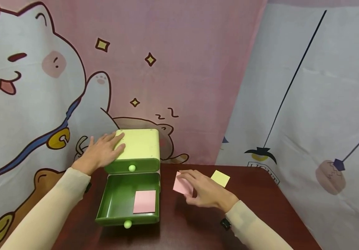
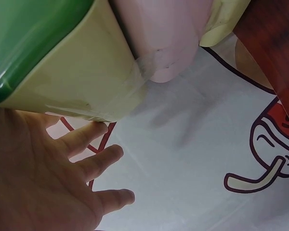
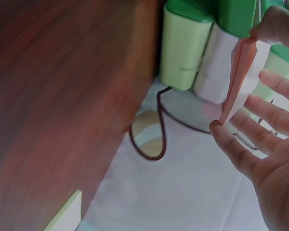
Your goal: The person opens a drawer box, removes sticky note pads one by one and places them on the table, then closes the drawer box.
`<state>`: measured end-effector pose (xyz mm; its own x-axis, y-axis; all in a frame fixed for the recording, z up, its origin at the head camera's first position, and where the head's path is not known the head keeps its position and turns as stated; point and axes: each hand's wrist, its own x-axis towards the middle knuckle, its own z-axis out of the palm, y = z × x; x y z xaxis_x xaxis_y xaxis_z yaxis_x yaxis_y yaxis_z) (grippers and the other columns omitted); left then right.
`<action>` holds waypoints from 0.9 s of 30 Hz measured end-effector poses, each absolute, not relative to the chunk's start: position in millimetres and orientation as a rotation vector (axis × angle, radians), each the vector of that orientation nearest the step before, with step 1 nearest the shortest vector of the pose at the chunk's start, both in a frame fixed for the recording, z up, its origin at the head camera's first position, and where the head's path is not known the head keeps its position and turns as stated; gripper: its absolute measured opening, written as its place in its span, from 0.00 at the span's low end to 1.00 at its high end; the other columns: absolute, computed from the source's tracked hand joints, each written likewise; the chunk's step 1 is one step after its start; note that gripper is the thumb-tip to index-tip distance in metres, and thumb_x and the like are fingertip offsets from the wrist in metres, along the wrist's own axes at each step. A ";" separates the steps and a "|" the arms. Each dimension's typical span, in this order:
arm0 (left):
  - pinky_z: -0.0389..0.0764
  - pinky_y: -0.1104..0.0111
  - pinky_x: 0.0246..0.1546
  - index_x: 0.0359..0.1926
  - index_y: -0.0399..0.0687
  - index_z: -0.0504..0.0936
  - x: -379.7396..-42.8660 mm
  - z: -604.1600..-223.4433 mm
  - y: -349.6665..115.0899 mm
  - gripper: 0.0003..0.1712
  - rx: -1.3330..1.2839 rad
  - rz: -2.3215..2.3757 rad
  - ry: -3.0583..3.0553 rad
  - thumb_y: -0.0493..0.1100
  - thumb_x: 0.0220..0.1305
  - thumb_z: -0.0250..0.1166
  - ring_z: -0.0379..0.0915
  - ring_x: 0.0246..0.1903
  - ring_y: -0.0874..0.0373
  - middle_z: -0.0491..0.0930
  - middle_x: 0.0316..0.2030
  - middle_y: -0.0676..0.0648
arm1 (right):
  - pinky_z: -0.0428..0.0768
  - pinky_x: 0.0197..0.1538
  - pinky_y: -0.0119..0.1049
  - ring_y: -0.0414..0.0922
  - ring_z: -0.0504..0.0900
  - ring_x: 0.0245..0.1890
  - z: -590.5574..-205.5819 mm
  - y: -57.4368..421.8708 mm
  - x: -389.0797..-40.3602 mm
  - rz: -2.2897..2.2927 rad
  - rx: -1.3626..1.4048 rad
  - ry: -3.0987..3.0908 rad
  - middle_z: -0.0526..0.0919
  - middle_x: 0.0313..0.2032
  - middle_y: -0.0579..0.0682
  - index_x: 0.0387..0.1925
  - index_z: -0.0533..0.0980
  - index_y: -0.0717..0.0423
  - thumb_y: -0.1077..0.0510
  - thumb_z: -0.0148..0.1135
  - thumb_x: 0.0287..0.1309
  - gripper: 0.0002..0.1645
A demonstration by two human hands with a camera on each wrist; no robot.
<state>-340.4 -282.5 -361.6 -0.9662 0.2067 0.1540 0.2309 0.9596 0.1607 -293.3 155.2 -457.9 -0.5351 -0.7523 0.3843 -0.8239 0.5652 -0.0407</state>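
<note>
Pink pad [image 1: 181, 185] | pinched by its edges in my right grip [image 1: 206, 190], above the table [image 1: 260, 194], beside the open drawer [image 1: 117, 199] | likely light, bendy, sheets may fan; opposite edges suit my hold | left grip [image 1: 102, 151] spread against the box [image 1: 140, 144], grasping nothing

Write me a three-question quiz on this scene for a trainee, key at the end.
1. Multiple choice. What does the right hand hold?
a) a drawer knob
b) a pink note pad
c) a pen

2. True or false. The left hand reaches down inside the open drawer.

3. Fill in the blank. The note pad lying on the table is ____ in colour.

Key:
1. b
2. False; it is up at the top of the drawer unit.
3. Yellow; this is the yellow pad beyond the right hand.
</note>
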 end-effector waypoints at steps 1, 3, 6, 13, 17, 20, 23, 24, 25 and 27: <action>0.30 0.20 0.74 0.88 0.64 0.49 -340.6 -361.4 -282.6 0.45 -0.333 -0.267 -2.977 0.76 0.81 0.33 0.43 0.83 0.26 0.47 0.87 0.39 | 0.78 0.73 0.46 0.46 0.74 0.74 -459.0 158.8 -294.3 0.312 1.284 -2.485 0.76 0.73 0.48 0.74 0.74 0.49 0.45 0.73 0.56 0.44; 0.30 0.20 0.74 0.88 0.64 0.49 -340.6 -360.8 -282.5 0.44 -0.332 -0.268 -2.977 0.76 0.81 0.33 0.43 0.83 0.26 0.47 0.87 0.39 | 0.79 0.73 0.47 0.46 0.74 0.74 -461.2 165.9 -296.0 0.324 1.272 -2.501 0.76 0.72 0.49 0.73 0.74 0.49 0.46 0.73 0.56 0.43; 0.30 0.21 0.74 0.88 0.65 0.48 -340.8 -360.6 -282.7 0.44 -0.330 -0.268 -2.978 0.75 0.81 0.33 0.43 0.83 0.27 0.47 0.87 0.40 | 0.80 0.71 0.47 0.47 0.75 0.73 -465.7 176.5 -298.1 0.335 1.251 -2.519 0.77 0.72 0.50 0.72 0.75 0.49 0.46 0.74 0.56 0.42; 0.31 0.21 0.74 0.88 0.65 0.49 -341.0 -360.6 -282.4 0.44 -0.330 -0.271 -2.980 0.76 0.80 0.33 0.44 0.83 0.27 0.47 0.87 0.40 | 0.85 0.64 0.45 0.47 0.81 0.67 -477.8 196.3 -302.5 0.349 1.243 -2.467 0.79 0.69 0.53 0.67 0.79 0.53 0.50 0.76 0.53 0.39; 0.31 0.21 0.74 0.88 0.65 0.49 -341.9 -360.9 -282.5 0.44 -0.330 -0.273 -2.981 0.76 0.80 0.33 0.43 0.83 0.28 0.47 0.87 0.40 | 0.87 0.59 0.42 0.45 0.84 0.62 -483.4 205.7 -305.4 0.361 1.242 -2.450 0.80 0.66 0.53 0.64 0.81 0.53 0.52 0.77 0.52 0.36; 0.31 0.21 0.75 0.88 0.65 0.48 -341.8 -361.3 -282.7 0.44 -0.326 -0.264 -2.983 0.76 0.80 0.33 0.43 0.83 0.28 0.47 0.87 0.40 | 0.88 0.57 0.41 0.44 0.85 0.60 -486.8 212.4 -306.4 0.357 1.227 -2.471 0.81 0.65 0.53 0.62 0.82 0.53 0.51 0.78 0.53 0.34; 0.32 0.21 0.75 0.88 0.65 0.48 -341.5 -361.6 -283.0 0.44 -0.326 -0.257 -2.981 0.76 0.80 0.33 0.44 0.83 0.28 0.47 0.87 0.40 | 0.88 0.57 0.41 0.44 0.84 0.59 -490.0 218.9 -306.7 0.344 1.203 -2.499 0.82 0.63 0.53 0.61 0.83 0.53 0.51 0.78 0.52 0.33; 0.32 0.21 0.75 0.88 0.65 0.49 -341.6 -361.7 -283.0 0.44 -0.328 -0.255 -2.980 0.76 0.81 0.33 0.44 0.83 0.28 0.47 0.87 0.40 | 0.88 0.56 0.41 0.43 0.84 0.59 -490.8 220.8 -306.5 0.344 1.193 -2.509 0.82 0.63 0.52 0.60 0.83 0.52 0.51 0.78 0.52 0.33; 0.32 0.21 0.75 0.88 0.64 0.49 -341.5 -361.7 -283.1 0.44 -0.330 -0.258 -2.979 0.75 0.81 0.33 0.44 0.83 0.27 0.47 0.87 0.40 | 0.88 0.56 0.40 0.43 0.84 0.58 -491.6 222.6 -306.5 0.344 1.185 -2.516 0.83 0.62 0.52 0.60 0.83 0.52 0.51 0.78 0.52 0.32; 0.32 0.21 0.75 0.88 0.64 0.49 -341.1 -361.2 -283.1 0.44 -0.332 -0.260 -2.978 0.75 0.81 0.33 0.44 0.83 0.27 0.48 0.87 0.39 | 0.88 0.56 0.40 0.43 0.84 0.58 -493.2 226.4 -306.7 0.342 1.172 -2.540 0.83 0.62 0.52 0.59 0.84 0.51 0.51 0.78 0.51 0.31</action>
